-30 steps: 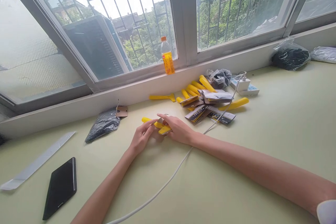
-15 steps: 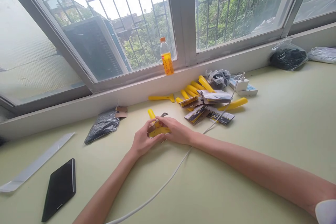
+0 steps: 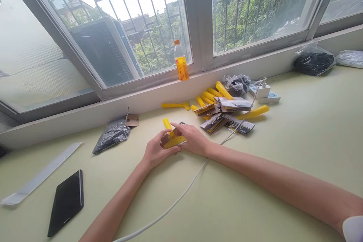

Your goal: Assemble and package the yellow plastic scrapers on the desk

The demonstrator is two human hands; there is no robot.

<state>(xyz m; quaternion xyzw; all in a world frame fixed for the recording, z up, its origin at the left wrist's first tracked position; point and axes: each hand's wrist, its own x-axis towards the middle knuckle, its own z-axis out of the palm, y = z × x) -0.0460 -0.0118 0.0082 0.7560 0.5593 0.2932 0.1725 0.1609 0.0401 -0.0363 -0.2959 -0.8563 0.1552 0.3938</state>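
Observation:
Between my two hands is a yellow scraper (image 3: 175, 141), its wide head toward me and its handle pointing away. My left hand (image 3: 155, 149) curls around the left end of the head, thumb along the near edge. My right hand (image 3: 194, 138) grips the right side, with its index finger reaching toward the handle. A folded card, brown and dark, shows partly behind the scraper and between my fingers; the rest of it is hidden. A white cable (image 3: 181, 194) passes just below my right wrist.
Yellow scrapers with cards (image 3: 219, 100) lie heaped beyond my right hand, and one lone scraper (image 3: 174, 105) lies near the sill. A bottle (image 3: 181, 62) stands on the sill. To the left are a tagged black bag (image 3: 112, 134), a clear strip (image 3: 42, 174) and a phone (image 3: 66, 202).
The scraper has turned slightly between my hands, its head now slanting up to the right. My right index finger has lifted and stretched out near the handle. The view has shifted a little.

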